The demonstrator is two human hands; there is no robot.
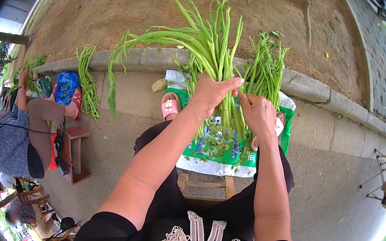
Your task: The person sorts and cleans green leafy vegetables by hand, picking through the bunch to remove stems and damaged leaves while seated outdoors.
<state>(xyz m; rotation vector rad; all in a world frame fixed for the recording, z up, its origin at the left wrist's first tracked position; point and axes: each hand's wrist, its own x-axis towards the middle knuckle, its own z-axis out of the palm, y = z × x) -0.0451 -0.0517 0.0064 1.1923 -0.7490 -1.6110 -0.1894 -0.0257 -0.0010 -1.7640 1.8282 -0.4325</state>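
Note:
My left hand (214, 92) grips a thick bunch of leafy green stems (211, 47), which look like water spinach, around the middle. Their long tops fan out up and to the left, and the cut ends hang below my fist. Close beside it, my right hand (257, 112) has its fingers curled and pinched at the right edge of the bunch; its fingertips partly hide the stem there. Beneath both hands lies a green and white plastic sack (196, 152) strewn with plucked leaves (217, 145). Another pile of stems (266, 68) rests at the sack's far right, against the curb.
A stone curb (309, 86) runs across behind the sack, with bare soil beyond. At left, a seated person (17, 135) handles greens beside a blue plastic bag (68, 87) and a stem heap (89, 82). A wooden stool (74, 156) stands there. A folding chair (384, 180) is at right.

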